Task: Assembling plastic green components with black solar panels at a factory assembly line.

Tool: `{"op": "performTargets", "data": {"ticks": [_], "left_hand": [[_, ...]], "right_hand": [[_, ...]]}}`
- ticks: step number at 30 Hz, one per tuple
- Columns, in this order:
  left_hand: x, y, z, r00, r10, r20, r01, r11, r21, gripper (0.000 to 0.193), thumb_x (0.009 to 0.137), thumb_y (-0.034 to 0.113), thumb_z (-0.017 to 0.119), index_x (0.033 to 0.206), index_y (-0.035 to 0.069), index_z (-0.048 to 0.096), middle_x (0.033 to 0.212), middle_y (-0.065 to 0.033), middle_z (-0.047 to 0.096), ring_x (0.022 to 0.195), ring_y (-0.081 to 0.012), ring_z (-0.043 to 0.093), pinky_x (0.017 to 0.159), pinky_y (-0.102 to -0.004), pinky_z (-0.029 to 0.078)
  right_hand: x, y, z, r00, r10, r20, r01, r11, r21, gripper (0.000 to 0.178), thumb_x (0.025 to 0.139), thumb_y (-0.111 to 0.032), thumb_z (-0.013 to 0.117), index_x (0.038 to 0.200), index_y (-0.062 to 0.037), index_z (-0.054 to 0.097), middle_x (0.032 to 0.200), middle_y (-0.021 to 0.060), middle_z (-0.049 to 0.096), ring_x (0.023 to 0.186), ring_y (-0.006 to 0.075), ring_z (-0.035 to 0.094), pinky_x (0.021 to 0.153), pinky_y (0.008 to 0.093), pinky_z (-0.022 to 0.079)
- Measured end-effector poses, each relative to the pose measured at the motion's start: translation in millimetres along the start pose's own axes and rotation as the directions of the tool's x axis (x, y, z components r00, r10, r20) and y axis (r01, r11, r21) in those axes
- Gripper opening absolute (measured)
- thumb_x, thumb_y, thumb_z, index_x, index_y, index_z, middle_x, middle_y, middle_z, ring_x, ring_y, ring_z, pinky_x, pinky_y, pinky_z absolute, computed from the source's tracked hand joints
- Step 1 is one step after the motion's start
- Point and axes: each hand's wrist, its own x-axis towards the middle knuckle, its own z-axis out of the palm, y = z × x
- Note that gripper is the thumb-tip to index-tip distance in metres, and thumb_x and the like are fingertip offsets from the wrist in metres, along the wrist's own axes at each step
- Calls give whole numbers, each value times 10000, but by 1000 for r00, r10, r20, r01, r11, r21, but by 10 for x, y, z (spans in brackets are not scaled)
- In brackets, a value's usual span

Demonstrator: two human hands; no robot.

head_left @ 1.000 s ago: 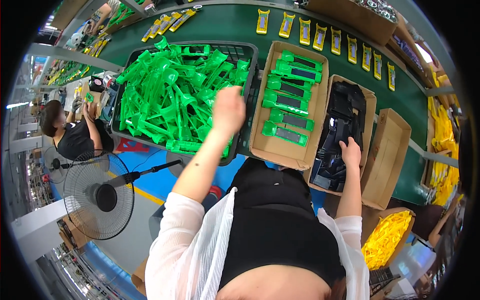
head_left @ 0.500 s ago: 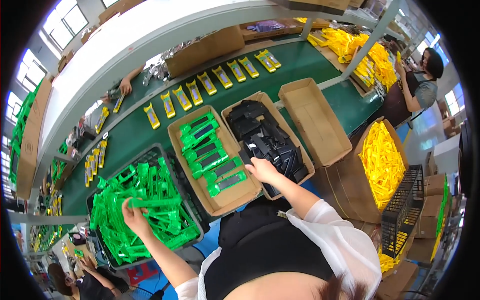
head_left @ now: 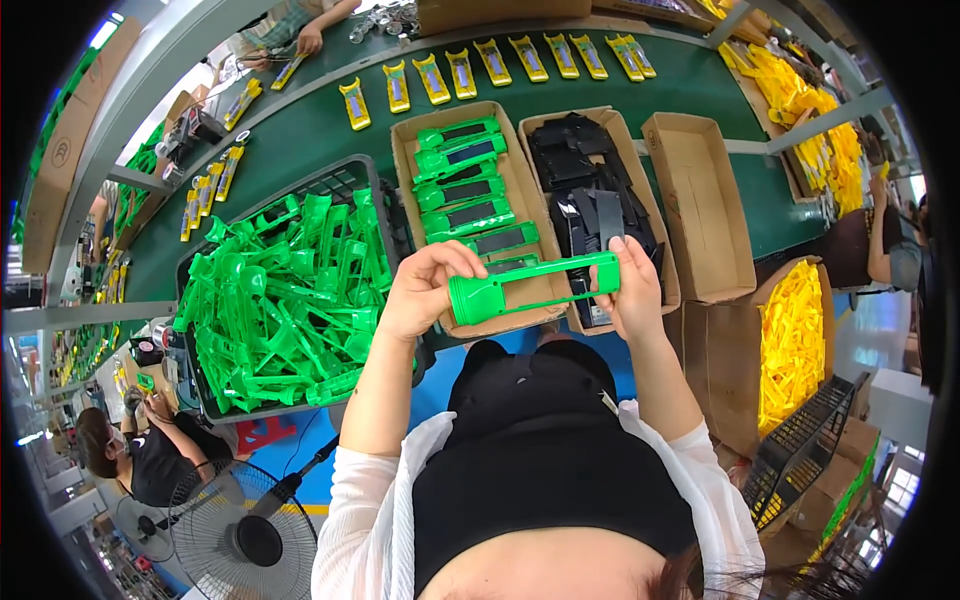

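Green flashlight shell held crosswise over the box edge.

Left hand (head_left: 425, 290) clamped its round head, right hand (head_left: 632, 290) fingers pinched the tail; the green shell (head_left: 535, 286) looked light, stiff, best gripped at both ends. At twelve o'clock sat a cardboard box (head_left: 405, 160); at ten, a crate (head_left: 330, 185).

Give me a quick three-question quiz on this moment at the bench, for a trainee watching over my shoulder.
1. True or false: both hands grip one green plastic housing, the left hand at its round end and the right hand at its flat end.
2. Which container holds the loose heap of green housings? A. the dark crate B. the empty cardboard box C. the box of black parts
3. Fill in: the cardboard box directly beyond the left hand holds green pieces laid in a neat ____.

Key: 1 true; 2 A; 3 row.
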Motion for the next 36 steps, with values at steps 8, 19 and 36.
{"op": "performTargets", "data": {"ticks": [8,19,36], "left_hand": [[415,-214,491,994,-75,-73,75,997,1,303,759,-30,638,1011,47,488,938,-75,569,901,-146,561,770,-276,490],[785,-602,839,933,-81,-351,84,996,-7,107,787,2,602,879,36,560,937,-73,565,849,-137,555,735,-257,479],[464,-1829,323,628,-537,-563,41,745,-666,276,845,53,571,1107,117,511,1005,-75,618,811,-211,647,721,-352,571]], "right_hand": [[117,-280,-590,1000,12,4,-12,1000,10,203,939,-272,453,826,-111,405,598,25,472,441,70,402,364,192,277],[697,-322,-1119,979,171,115,-181,980,86,176,936,-239,457,885,-75,423,615,41,475,413,78,366,348,204,235],[1361,170,-1601,950,270,157,-221,937,-272,206,892,-240,531,828,-45,543,625,4,567,555,54,506,508,227,401]]}}
